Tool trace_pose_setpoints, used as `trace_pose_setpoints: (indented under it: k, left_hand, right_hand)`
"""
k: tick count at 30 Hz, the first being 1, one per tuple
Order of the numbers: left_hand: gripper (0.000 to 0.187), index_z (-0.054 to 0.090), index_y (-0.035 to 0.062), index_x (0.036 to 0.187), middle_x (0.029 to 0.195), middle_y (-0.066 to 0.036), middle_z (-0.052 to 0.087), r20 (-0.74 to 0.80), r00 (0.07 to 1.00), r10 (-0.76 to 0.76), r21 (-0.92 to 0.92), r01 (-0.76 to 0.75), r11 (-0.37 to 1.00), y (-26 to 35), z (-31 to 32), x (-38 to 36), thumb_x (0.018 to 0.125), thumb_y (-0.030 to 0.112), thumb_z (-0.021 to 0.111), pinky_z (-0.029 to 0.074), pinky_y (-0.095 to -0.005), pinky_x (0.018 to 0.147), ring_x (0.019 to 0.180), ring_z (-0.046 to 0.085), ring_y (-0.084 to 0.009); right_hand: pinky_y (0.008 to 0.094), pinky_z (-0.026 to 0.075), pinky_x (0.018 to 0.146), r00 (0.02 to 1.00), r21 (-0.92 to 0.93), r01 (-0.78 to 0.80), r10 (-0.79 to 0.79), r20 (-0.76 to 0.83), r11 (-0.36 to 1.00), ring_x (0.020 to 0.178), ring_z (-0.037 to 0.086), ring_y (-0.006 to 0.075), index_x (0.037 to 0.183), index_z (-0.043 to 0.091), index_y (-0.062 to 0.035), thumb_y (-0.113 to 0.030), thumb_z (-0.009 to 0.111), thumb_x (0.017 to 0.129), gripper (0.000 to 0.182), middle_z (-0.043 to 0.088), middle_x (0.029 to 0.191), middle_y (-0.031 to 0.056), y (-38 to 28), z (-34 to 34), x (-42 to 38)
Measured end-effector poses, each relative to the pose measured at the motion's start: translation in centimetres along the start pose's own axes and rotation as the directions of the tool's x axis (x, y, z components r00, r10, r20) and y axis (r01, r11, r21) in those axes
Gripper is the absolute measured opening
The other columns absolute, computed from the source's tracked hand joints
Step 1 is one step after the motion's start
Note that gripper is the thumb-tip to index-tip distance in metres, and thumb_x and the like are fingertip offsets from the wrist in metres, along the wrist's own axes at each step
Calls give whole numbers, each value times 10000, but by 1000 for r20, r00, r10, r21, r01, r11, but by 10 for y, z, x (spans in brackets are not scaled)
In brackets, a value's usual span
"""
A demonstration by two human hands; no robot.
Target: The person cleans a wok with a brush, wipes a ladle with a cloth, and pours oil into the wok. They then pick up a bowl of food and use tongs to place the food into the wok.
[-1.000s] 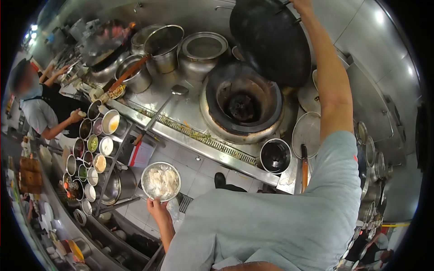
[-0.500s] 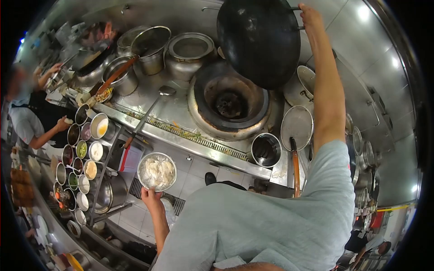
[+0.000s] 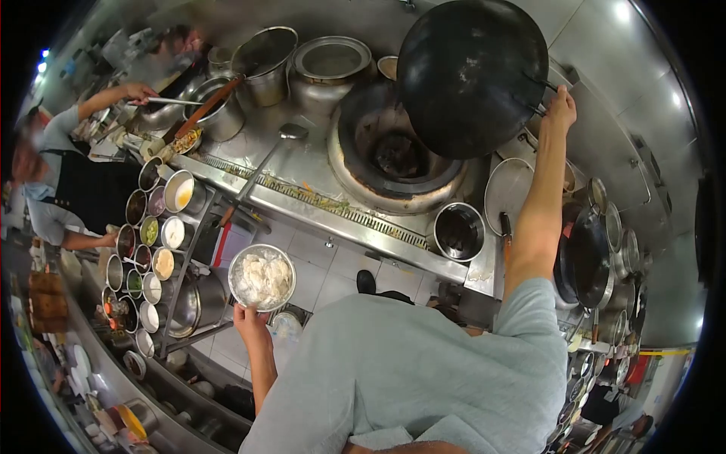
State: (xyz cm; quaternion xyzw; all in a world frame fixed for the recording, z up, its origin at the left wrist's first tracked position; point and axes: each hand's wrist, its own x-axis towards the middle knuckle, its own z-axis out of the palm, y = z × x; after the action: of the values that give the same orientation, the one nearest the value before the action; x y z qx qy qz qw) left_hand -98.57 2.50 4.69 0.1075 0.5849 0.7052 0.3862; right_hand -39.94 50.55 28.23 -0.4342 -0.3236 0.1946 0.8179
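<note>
In my left hand (image 3: pixel 252 327) is the near rim of a round metal bowl (image 3: pixel 236 296), held over the floor. Pale, floury-looking pieces (image 3: pixel 262 278) fill the bowl. My right hand (image 3: pixel 560 110) is closed around the handle of a large black wok (image 3: pixel 470 79). The wok is tilted up at the back right, its dark face towards me, above and partly in front of the round burner (image 3: pixel 344 163). A ladle (image 3: pixel 293 132) lies on the steel range to the left of the burner.
Several seasoning tins (image 3: pixel 181 193) stand in a rack at left. Large metal pots (image 3: pixel 331 60) line the back of the range. A mesh strainer (image 3: pixel 508 185) and a round container (image 3: pixel 458 233) sit at right. A co-worker in a dark apron (image 3: pixel 94 181) stands at far left.
The wok has shifted right in view, turning more face-on, with my right hand still on its handle. My left hand keeps the bowl. The co-worker's arm now reaches over the pots with a long-handled utensil.
</note>
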Motion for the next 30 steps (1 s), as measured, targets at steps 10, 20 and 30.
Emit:
trace_pose_setpoints:
  k: [10,20,30]
  left_hand:
    - [166,571,48,1042,1054,-59,622,24,1000,3,-9,-3,1000,5,-1,-2,878,44,542,556,-327,732,918,630,-162]
    - [211,572,28,1075,1063,-74,609,-15,1000,-11,-27,10,1000,-9,-4,-16,871,34,521,560,-353,774,953,620,-177]
    - [99,505,31,968,1074,-91,578,-43,998,35,-24,-37,999,-10,-16,-22,870,16,497,557,-414,802,978,599,-196]
  right_hand:
    - [222,293,433,994,16,-24,26,-106,1000,496,404,57,874,587,-64,-221,702,878,195,500,635,-19,6,-38,-53]
    - [236,347,488,994,-14,-13,11,-105,1000,583,460,83,916,595,-48,-217,702,877,204,537,704,-3,2,-31,-53]
    - [232,368,510,984,-53,89,-79,157,995,574,478,83,905,672,-8,-228,777,800,265,546,680,-2,-32,80,-22]
